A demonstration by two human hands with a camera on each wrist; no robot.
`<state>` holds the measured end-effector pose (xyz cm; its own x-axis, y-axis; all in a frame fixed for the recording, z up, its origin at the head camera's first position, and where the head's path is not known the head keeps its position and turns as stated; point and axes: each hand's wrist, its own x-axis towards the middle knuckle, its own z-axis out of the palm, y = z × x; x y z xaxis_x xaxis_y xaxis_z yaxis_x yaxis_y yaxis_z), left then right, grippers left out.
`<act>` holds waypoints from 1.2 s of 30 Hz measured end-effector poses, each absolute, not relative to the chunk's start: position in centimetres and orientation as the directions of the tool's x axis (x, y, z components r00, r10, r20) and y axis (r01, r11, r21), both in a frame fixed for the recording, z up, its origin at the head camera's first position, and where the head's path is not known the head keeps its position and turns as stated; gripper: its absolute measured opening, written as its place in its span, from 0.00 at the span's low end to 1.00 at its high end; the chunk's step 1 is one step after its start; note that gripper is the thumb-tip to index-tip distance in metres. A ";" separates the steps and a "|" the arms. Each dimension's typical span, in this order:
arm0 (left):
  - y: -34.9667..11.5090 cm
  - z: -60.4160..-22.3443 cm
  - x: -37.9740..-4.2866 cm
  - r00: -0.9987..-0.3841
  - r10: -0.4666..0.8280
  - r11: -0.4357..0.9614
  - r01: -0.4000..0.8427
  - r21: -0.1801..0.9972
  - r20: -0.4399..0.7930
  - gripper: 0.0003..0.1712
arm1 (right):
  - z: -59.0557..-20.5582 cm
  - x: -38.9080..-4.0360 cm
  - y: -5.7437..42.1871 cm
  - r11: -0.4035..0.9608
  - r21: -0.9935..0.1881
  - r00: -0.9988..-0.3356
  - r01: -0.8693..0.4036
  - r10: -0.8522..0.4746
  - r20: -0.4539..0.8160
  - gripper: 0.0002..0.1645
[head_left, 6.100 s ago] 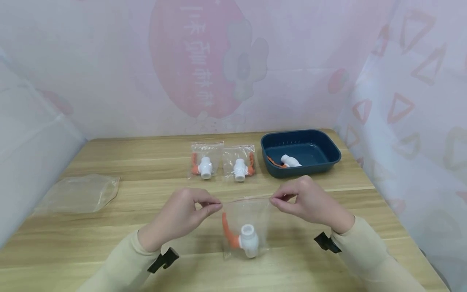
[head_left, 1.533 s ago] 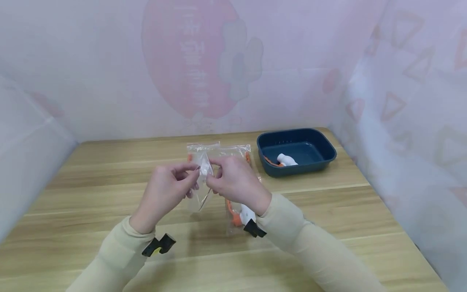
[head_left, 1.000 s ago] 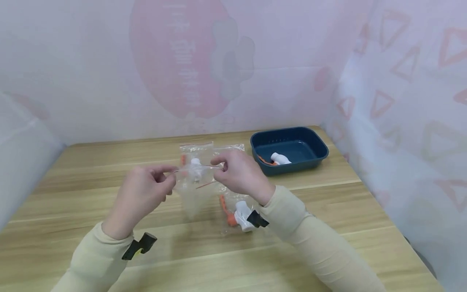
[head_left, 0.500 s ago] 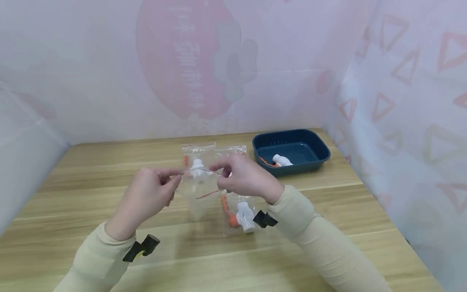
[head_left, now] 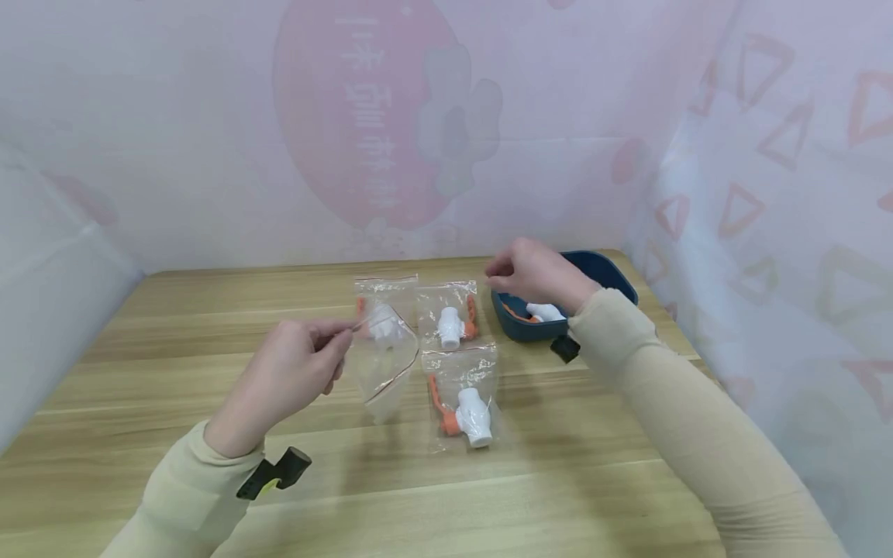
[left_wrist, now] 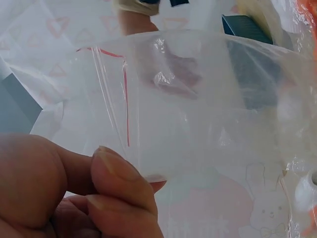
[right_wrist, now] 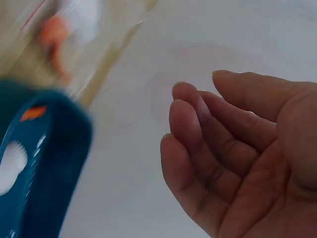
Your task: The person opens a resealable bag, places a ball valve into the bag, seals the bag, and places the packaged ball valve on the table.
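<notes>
My left hand (head_left: 289, 380) pinches the edge of a clear zip-lock bag (head_left: 394, 360) between thumb and forefinger. The bag's mouth gapes, with its red zip line showing, and nothing is seen inside it. In the left wrist view the bag (left_wrist: 198, 129) spreads out past the thumb. My right hand (head_left: 540, 271) hovers over the near left part of the dark blue basket (head_left: 533, 332). Its fingers (right_wrist: 183, 134) are loosely bent with nothing between them in the right wrist view. A white ball valve (head_left: 546, 312) with an orange handle lies in the basket.
Three bagged ball valves lie on the wooden table (head_left: 209, 364): one back left (head_left: 382, 322), partly behind the held bag, one beside it (head_left: 450, 327), and one nearer (head_left: 474, 417). A printed cloth (head_left: 558, 155) hangs behind the table and along its sides.
A bagged valve that both hands held now lies on the table. The empty bag from the left is in my left hand. My right hand has let go of it and moved right to the basket.
</notes>
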<state>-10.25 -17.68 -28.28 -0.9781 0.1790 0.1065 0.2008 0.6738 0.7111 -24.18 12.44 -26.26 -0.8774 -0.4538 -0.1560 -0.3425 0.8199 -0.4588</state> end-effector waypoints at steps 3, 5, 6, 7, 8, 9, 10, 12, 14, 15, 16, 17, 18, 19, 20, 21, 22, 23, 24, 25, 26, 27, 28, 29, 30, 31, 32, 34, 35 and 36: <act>-17.5 -28.2 -10.2 -0.980 0.178 0.646 0.182 0.742 0.085 0.15 | -27.5 -26.4 13.6 0.866 -0.369 -0.871 -0.337 -0.436 -0.226 0.15; -17.4 -28.2 -10.2 -0.982 0.179 0.617 0.165 0.770 0.067 0.15 | -28.6 -27.6 14.3 0.884 -0.330 -0.857 -0.331 -0.428 -0.287 0.15; -17.3 -28.1 -10.2 -0.982 0.180 0.602 0.156 0.783 0.057 0.15 | -29.2 -28.1 14.5 0.891 -0.318 -0.850 -0.325 -0.422 -0.314 0.15; -17.3 -28.1 -10.2 -0.982 0.180 0.591 0.148 0.793 0.050 0.15 | -29.8 -28.6 14.7 0.896 -0.304 -0.844 -0.323 -0.418 -0.337 0.15; -17.2 -28.0 -10.3 -0.983 0.181 0.577 0.137 0.805 0.038 0.15 | -30.4 -29.1 14.9 0.902 -0.296 -0.836 -0.314 -0.410 -0.365 0.14; -17.2 -27.9 -10.3 -0.983 0.181 0.567 0.127 0.814 0.028 0.16 | -30.9 -29.6 15.0 0.908 -0.285 -0.827 -0.308 -0.404 -0.390 0.12; -17.1 -27.9 -10.3 -0.983 0.180 0.555 0.115 0.824 0.016 0.16 | -31.5 -30.0 15.0 0.913 -0.277 -0.823 -0.298 -0.393 -0.409 0.11; -17.0 -27.8 -10.4 -0.984 0.177 0.529 0.082 0.845 -0.015 0.17 | -32.4 -30.7 14.9 0.924 -0.252 -0.816 -0.288 -0.374 -0.440 0.12; -17.0 -27.7 -10.5 -0.985 0.167 0.500 0.045 0.865 -0.046 0.18 | -33.1 -31.3 14.6 0.936 -0.224 -0.808 -0.270 -0.347 -0.476 0.19; -17.0 -27.7 -10.6 -0.985 0.162 0.490 0.029 0.871 -0.058 0.18 | -33.4 -31.5 14.4 0.940 -0.206 -0.805 -0.271 -0.339 -0.486 0.21; -17.0 -27.7 -10.6 -0.985 0.159 0.484 0.019 0.875 -0.067 0.18 | -33.6 -31.6 14.1 0.944 -0.191 -0.803 -0.269 -0.329 -0.497 0.22; -17.0 -27.7 -10.6 -0.985 0.159 0.480 0.014 0.877 -0.071 0.18 | -33.8 -31.7 13.9 0.948 -0.176 -0.800 -0.266 -0.319 -0.508 0.22; -16.9 -27.8 -10.7 -0.984 0.161 0.480 0.014 0.877 -0.073 0.18 | -34.0 -31.9 13.7 0.953 -0.161 -0.800 -0.257 -0.303 -0.517 0.20; -16.9 -27.9 -10.7 -0.984 0.165 0.486 0.019 0.874 -0.071 0.18 | -34.1 -31.9 13.5 0.957 -0.149 -0.801 -0.250 -0.291 -0.524 0.18; -16.8 -28.0 -10.7 -0.983 0.172 0.492 0.028 0.870 -0.066 0.18 | -34.1 -32.0 13.3 0.961 -0.135 -0.803 -0.241 -0.276 -0.529 0.17; -16.7 -28.0 -10.8 -0.982 0.178 0.497 0.036 0.867 -0.062 0.18 | -34.2 -32.0 13.2 0.965 -0.123 -0.806 -0.230 -0.260 -0.532 0.15; -16.7 -28.1 -10.7 -0.981 0.185 0.501 0.041 0.864 -0.060 0.18 | -34.3 -32.0 13.0 0.967 -0.111 -0.808 -0.227 -0.251 -0.533 0.14; -16.6 -28.1 -10.7 -0.980 0.191 0.502 0.045 0.864 -0.060 0.18 | -34.5 -32.1 12.9 0.969 -0.101 -0.812 -0.225 -0.244 -0.531 0.13; -16.6 -28.2 -10.7 -0.979 0.194 0.506 0.047 0.861 -0.061 0.18 | -34.6 -32.1 12.8 0.970 -0.096 -0.815 -0.223 -0.239 -0.527 0.12; -16.5 -28.2 -10.6 -0.978 0.197 0.510 0.050 0.859 -0.060 0.18 | -34.8 -32.1 12.7 0.969 -0.088 -0.817 -0.232 -0.243 -0.523 0.12; -16.5 -28.2 -10.6 -0.978 0.200 0.512 0.052 0.857 -0.060 0.18 | -35.0 -32.2 12.6 0.968 -0.081 -0.818 -0.239 -0.245 -0.520 0.11; -16.5 -28.2 -10.6 -0.977 0.203 0.515 0.053 0.856 -0.062 0.19 | -35.1 -32.2 12.5 0.965 -0.074 -0.820 -0.250 -0.252 -0.514 0.11; -16.4 -28.2 -10.5 -0.977 0.206 0.519 0.054 0.853 -0.063 0.19 | -35.3 -32.2 12.5 0.963 -0.067 -0.821 -0.261 -0.258 -0.509 0.10; -16.4 -28.1 -10.5 -0.976 0.207 0.524 0.057 0.850 -0.063 0.19 | -35.5 -32.2 12.4 0.963 -0.061 -0.824 -0.264 -0.258 -0.504 0.11; -16.4 -28.1 -10.5 -0.976 0.209 0.528 0.058 0.847 -0.063 0.18 | -35.7 -32.2 12.4 0.962 -0.055 -0.827 -0.266 -0.257 -0.500 0.11; -16.3 -28.1 -10.5 -0.975 0.212 0.531 0.062 0.845 -0.061 0.18 | -35.8 -32.2 12.4 0.961 -0.044 -0.830 -0.272 -0.258 -0.495 0.11; -16.3 -28.1 -10.5 -0.975 0.212 0.533 0.062 0.844 -0.063 0.18 | -35.9 -32.2 12.3 0.960 -0.032 -0.831 -0.279 -0.258 -0.493 0.12; -16.2 -28.1 -10.5 -0.975 0.212 0.535 0.062 0.843 -0.063 0.18 | -36.1 -32.2 12.3 0.958 -0.012 -0.834 -0.288 -0.257 -0.488 0.12; -16.2 -28.1 -10.5 -0.975 0.212 0.536 0.063 0.842 -0.062 0.18 | -36.1 -32.0 12.2 0.956 -0.001 -0.837 -0.292 -0.256 -0.483 0.13; -16.2 -28.2 -10.5 -0.975 0.214 0.536 0.065 0.842 -0.061 0.18 | -36.1 -32.0 12.2 0.956 0.006 -0.839 -0.294 -0.255 -0.481 0.13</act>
<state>-10.45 -16.22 -28.16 -0.9750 0.2138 -0.0608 0.0651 0.5362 0.8416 -31.98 12.16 -36.06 -0.8388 -0.2553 -0.4809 -0.2943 0.9557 0.0060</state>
